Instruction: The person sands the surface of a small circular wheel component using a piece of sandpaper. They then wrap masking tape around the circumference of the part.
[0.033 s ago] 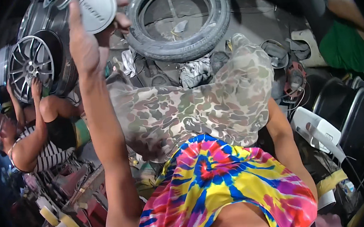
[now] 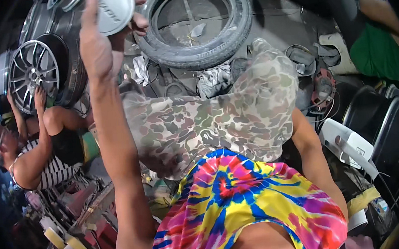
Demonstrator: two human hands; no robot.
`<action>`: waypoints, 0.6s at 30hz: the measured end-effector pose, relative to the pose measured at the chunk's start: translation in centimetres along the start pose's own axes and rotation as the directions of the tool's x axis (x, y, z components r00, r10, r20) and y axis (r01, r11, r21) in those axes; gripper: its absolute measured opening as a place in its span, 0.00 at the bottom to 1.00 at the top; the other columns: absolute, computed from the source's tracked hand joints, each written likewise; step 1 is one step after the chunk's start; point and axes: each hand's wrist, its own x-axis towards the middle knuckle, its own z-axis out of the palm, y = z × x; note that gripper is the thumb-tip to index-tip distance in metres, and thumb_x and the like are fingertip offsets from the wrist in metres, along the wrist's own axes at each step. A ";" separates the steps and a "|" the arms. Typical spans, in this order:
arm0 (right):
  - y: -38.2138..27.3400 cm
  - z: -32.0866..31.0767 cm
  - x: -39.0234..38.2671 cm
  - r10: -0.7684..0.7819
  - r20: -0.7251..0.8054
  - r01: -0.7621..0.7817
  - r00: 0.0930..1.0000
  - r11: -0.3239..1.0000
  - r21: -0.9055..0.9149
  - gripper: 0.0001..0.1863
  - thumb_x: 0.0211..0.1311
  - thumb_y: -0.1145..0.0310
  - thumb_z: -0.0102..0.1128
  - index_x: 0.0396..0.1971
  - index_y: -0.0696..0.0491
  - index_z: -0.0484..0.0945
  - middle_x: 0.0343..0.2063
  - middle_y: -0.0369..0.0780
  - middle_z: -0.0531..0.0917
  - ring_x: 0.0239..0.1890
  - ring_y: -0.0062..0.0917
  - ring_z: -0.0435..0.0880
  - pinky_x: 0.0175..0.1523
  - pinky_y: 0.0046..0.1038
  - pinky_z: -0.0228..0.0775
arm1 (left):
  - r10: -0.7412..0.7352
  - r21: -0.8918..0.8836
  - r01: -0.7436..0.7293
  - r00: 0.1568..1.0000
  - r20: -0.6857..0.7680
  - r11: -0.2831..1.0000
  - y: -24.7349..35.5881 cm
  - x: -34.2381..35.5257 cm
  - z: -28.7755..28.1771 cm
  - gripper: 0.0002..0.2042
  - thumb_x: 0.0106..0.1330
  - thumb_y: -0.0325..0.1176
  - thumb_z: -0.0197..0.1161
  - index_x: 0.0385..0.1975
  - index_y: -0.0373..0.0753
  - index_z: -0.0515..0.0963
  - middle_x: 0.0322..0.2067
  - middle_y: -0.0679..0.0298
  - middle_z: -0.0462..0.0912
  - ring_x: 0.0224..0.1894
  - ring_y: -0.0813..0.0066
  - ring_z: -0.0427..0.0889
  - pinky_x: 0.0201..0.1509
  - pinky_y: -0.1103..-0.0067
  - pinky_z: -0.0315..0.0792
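Note:
Up at the top left, my left hand [image 2: 98, 50] is closed around a round silver wheel centre cap [image 2: 114, 12]. Raised lettering shows on the cap's face, and my fingers wrap its edge and underside. My left arm is stretched forward, to the left of a worn black tyre [image 2: 194, 61] lying flat on the floor. My right arm comes down beside my camouflage-covered knee, and the hand at its end is hidden behind that leg.
A person in a striped top [image 2: 46, 161] at left holds a spoked alloy wheel [image 2: 34, 76]. Crumpled grey cloth [image 2: 214, 79] lies before the tyre. At right are a red power tool [image 2: 324, 87], a white box-shaped device [image 2: 345, 140], black rims [image 2: 396, 145] and another person's green clothing [image 2: 378, 54].
My left hand and the centre cap have shifted slightly to the right, and the cap has turned a little. The other person's hands at the alloy wheel look nearly unchanged.

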 end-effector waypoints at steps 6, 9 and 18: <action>0.6 1.8 -1.1 0.077 0.132 -0.052 0.988 0.982 -0.180 0.22 0.75 0.53 0.57 0.47 0.59 0.84 0.40 0.47 0.86 0.42 0.33 0.82 0.52 0.38 0.72 | -0.133 0.026 0.145 0.958 -0.252 0.989 -4.0 -1.0 1.6 0.17 0.78 0.39 0.58 0.45 0.27 0.81 0.40 0.52 0.89 0.27 0.70 0.84 0.26 0.77 0.76; 1.4 2.3 -1.6 0.137 0.171 -0.095 0.976 0.967 -0.236 0.22 0.76 0.53 0.56 0.48 0.59 0.83 0.41 0.46 0.86 0.43 0.31 0.81 0.53 0.38 0.72 | -0.101 -0.014 0.101 0.972 -0.213 0.995 -4.4 -1.3 1.4 0.14 0.76 0.38 0.61 0.42 0.30 0.81 0.31 0.58 0.86 0.25 0.74 0.83 0.24 0.79 0.72; -2.3 0.9 0.2 0.151 0.204 -0.141 0.967 0.988 -0.062 0.22 0.79 0.54 0.51 0.50 0.57 0.82 0.44 0.44 0.85 0.47 0.28 0.79 0.56 0.36 0.70 | -0.064 -0.160 0.042 0.988 -0.138 0.986 -5.9 -0.6 0.2 0.24 0.85 0.51 0.44 0.42 0.34 0.77 0.29 0.57 0.84 0.26 0.69 0.84 0.29 0.75 0.77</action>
